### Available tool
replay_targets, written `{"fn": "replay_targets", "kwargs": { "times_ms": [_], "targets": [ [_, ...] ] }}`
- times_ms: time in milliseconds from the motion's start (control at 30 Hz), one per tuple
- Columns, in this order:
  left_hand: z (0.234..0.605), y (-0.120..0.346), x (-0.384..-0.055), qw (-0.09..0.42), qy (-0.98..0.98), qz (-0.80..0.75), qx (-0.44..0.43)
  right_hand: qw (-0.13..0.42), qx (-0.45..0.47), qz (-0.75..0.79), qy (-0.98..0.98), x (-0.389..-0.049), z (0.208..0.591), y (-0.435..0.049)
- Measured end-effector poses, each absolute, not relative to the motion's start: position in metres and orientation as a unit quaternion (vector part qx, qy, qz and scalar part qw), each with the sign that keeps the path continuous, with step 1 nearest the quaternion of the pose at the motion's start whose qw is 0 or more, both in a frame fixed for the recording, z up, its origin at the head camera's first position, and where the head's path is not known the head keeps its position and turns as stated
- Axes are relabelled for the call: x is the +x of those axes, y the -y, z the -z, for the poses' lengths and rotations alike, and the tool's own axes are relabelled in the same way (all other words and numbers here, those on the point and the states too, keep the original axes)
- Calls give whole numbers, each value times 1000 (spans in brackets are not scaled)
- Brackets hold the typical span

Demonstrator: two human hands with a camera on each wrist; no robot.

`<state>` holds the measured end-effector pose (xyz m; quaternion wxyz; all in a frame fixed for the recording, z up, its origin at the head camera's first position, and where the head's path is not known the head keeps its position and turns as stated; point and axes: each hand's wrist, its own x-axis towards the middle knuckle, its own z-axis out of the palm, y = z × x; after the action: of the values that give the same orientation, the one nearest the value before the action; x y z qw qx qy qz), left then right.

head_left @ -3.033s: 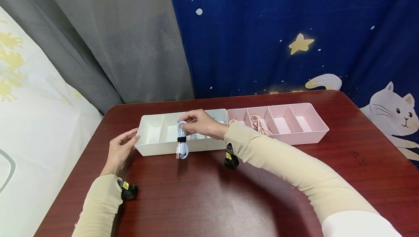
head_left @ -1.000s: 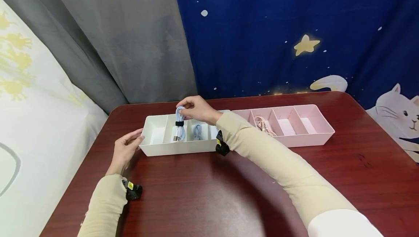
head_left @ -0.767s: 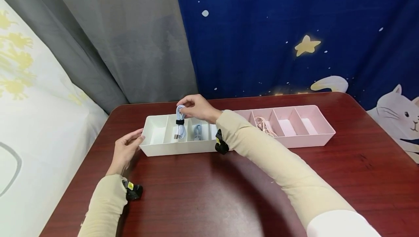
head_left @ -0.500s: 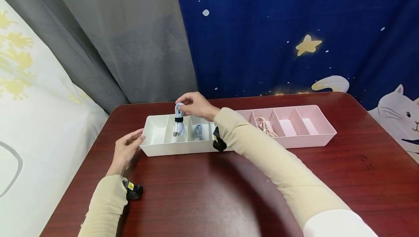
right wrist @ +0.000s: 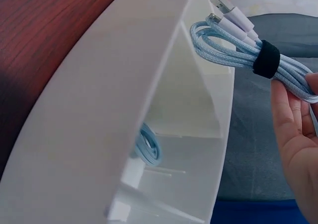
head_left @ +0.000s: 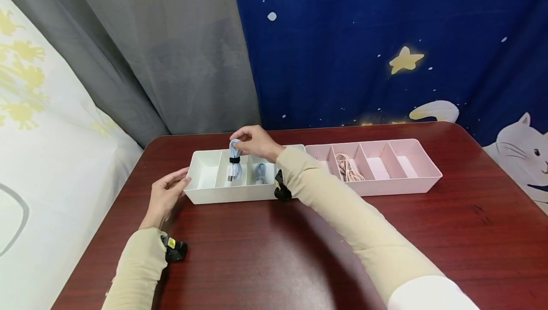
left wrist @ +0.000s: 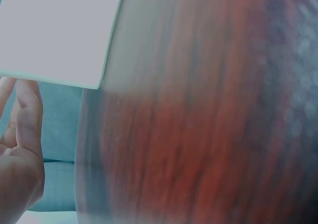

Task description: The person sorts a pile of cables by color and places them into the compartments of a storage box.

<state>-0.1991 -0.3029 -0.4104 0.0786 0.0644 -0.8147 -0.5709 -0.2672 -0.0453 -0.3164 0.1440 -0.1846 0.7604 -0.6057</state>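
My right hand (head_left: 256, 141) pinches the top loop of a folded light-blue USB cable (head_left: 237, 171), bound by a black strap. The cable hangs plugs down over the second compartment from the left of a white divided box (head_left: 235, 196). Its silver USB plug (right wrist: 222, 3) shows in the right wrist view. At the box's left end my left hand (head_left: 164, 195) rests with its thumb and fingers against the wall; the left wrist view shows nearly straight fingers (left wrist: 30, 117) at the box's edge. Another coiled blue cable (head_left: 259, 173) lies in the third compartment.
A pink divided box (head_left: 394, 186) stands end to end with the white one, a pale pink cable (head_left: 348, 169) in one compartment. My right sleeve (head_left: 342, 210) covers part of both boxes. Curtains (head_left: 171, 53) hang behind the dark red table (head_left: 239, 253).
The right hand has carried the blue cable from before the white box's front wall back over the second compartment. In the last half second it dips slightly. The left hand stays at the box's end.
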Motion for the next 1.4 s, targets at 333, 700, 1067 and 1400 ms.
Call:
{"fn": "replay_targets", "kwargs": {
  "times_ms": [333, 700, 1067, 1400],
  "targets": [
    [407, 302, -197, 83, 817, 567, 68, 163, -186, 585, -773, -268, 324, 53],
    [407, 303, -198, 79, 822, 560, 64, 174, -183, 562, -787, -273, 330, 59],
    [407, 302, -198, 75, 822, 560, 66, 188, -183, 545, -796, -274, 335, 61],
    [407, 299, -197, 74, 824, 558, 71, 187, -190, 532, -804, -271, 340, 63]
  ]
}}
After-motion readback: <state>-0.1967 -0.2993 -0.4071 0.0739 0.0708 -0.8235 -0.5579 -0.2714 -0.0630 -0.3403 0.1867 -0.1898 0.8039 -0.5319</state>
